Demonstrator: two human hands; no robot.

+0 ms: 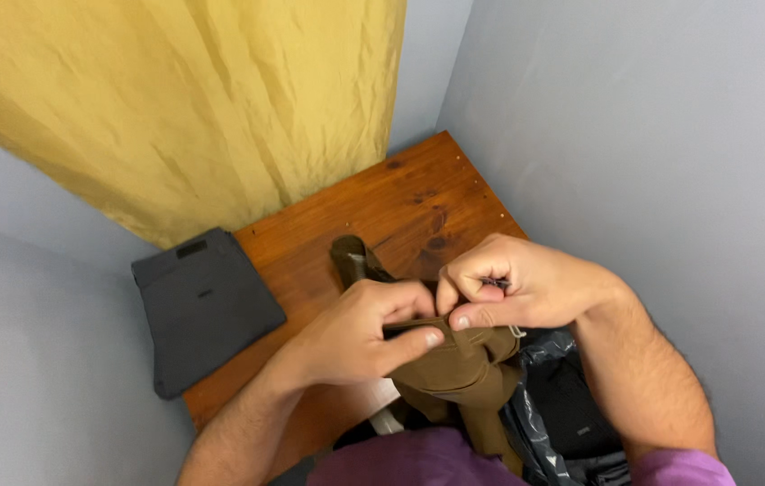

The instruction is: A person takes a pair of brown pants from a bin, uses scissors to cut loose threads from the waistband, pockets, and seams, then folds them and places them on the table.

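Observation:
Both of my hands grip a brown pair of trousers (463, 373) at its waistband, held above a wooden table (382, 202). My left hand (360, 328) pinches the waistband edge between thumb and fingers. My right hand (513, 288) is closed on the same edge right beside it, thumb pressing near a small metal clasp (517, 331). One brown end (351, 255) of the garment sticks out past my left hand onto the wood. The rest hangs down toward my lap.
A folded dark grey garment (202, 306) lies on the table's left edge, partly overhanging. A yellow curtain (211, 99) hangs behind. Grey walls (652, 126) close in on both sides. A black plastic bag (544, 414) with dark clothing sits under my right forearm.

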